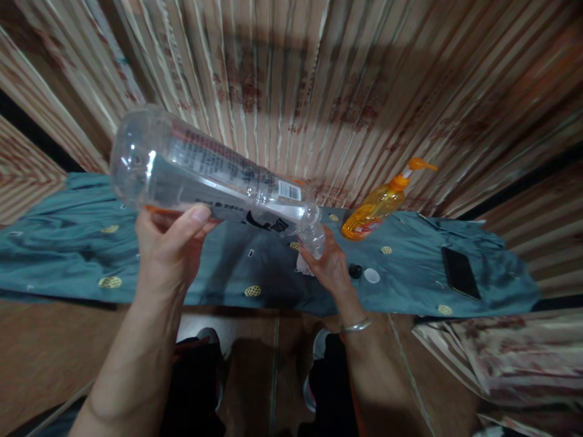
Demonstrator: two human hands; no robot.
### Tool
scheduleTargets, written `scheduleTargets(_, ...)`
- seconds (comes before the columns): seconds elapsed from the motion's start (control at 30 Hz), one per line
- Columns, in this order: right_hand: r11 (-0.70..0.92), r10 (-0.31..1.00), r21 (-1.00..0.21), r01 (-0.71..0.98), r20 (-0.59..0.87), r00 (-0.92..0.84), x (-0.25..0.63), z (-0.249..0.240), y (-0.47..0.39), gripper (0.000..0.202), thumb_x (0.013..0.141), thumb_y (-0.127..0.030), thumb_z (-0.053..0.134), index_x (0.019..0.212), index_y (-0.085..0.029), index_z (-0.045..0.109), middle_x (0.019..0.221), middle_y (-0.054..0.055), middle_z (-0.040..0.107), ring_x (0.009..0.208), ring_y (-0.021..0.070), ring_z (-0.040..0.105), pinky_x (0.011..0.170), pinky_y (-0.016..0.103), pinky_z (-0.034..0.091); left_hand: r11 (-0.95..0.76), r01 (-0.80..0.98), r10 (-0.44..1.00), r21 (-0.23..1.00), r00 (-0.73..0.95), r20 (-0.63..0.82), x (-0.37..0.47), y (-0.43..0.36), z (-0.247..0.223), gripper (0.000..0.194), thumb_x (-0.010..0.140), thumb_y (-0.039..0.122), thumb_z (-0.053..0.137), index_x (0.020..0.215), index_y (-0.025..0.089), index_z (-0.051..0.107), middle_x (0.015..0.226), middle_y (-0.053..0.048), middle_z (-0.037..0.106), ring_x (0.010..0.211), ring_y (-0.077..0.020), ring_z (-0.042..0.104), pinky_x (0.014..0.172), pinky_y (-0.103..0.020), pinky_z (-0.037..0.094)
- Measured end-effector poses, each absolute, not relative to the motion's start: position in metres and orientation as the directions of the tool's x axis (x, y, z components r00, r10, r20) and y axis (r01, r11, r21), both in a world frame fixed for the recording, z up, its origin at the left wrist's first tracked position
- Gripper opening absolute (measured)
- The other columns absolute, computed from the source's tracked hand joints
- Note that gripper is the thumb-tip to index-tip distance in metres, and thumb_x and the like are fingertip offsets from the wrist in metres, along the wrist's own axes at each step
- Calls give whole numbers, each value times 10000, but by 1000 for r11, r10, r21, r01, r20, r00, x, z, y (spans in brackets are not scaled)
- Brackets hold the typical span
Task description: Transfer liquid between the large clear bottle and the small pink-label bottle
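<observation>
A large clear plastic bottle [214, 176] with a printed label is held up and tilted, its base at the upper left and its neck lower at the right. My left hand [175, 243] grips the bottle from below near its base, thumb on the near side. At the other end, my right hand [328, 261] is closed around a small clear plastic piece [313, 238] at the bottle's neck; whether this is joined to the bottle I cannot tell. A pale crumpled scrap [304, 264] shows beside my right fingers.
On the teal cloth [228, 267] stand a pump bottle of orange liquid [373, 209], a small black cap [355, 271], a white disc [371, 276] and a black phone [460, 273]. Pleated curtains [355, 79] hang behind.
</observation>
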State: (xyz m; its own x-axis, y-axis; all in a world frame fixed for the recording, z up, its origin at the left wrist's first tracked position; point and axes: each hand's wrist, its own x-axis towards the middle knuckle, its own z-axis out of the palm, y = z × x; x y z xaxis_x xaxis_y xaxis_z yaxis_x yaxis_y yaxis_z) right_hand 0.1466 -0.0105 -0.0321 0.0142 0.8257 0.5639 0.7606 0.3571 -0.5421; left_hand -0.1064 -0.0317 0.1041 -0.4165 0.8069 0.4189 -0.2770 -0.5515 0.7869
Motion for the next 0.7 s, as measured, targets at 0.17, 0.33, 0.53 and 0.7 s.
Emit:
scheduleTargets(0.17,379,814,-538,753,580,5,148,-35,-9,655,925,-522,668,1436,-152,491,1267,205,743,1138,343,744,944,490,622,-560,-271,806,782,-396,440,-105,-34,105,198,531,241,887,629,195,721,574,12,673,573,-132,652,600,-314,662)
scheduleTargets(0.33,382,819,-525,761,574,-15,149,-34,-10,664,928,-521,664,1448,-153,478,1263,199,743,1132,346,744,948,517,625,-549,-294,811,782,-412,415,-101,-38,110,223,522,248,901,640,211,715,616,0,706,593,-143,660,574,-301,648)
scheduleTargets(0.53,387,824,-533,752,566,-22,148,-32,-11,635,931,-498,670,1444,-178,475,1309,188,724,1185,341,725,996,530,604,-554,-347,818,757,-394,419,-99,-39,112,257,533,218,908,698,241,713,715,-15,769,754,-171,736,545,-213,592)
scheduleTargets(0.7,381,825,-537,752,565,-14,148,-32,-10,640,924,-514,677,1425,-165,486,1279,198,738,1149,346,738,978,527,608,-542,-321,820,777,-403,406,-99,-39,112,243,528,243,918,670,236,722,643,1,721,704,-159,701,552,-231,611)
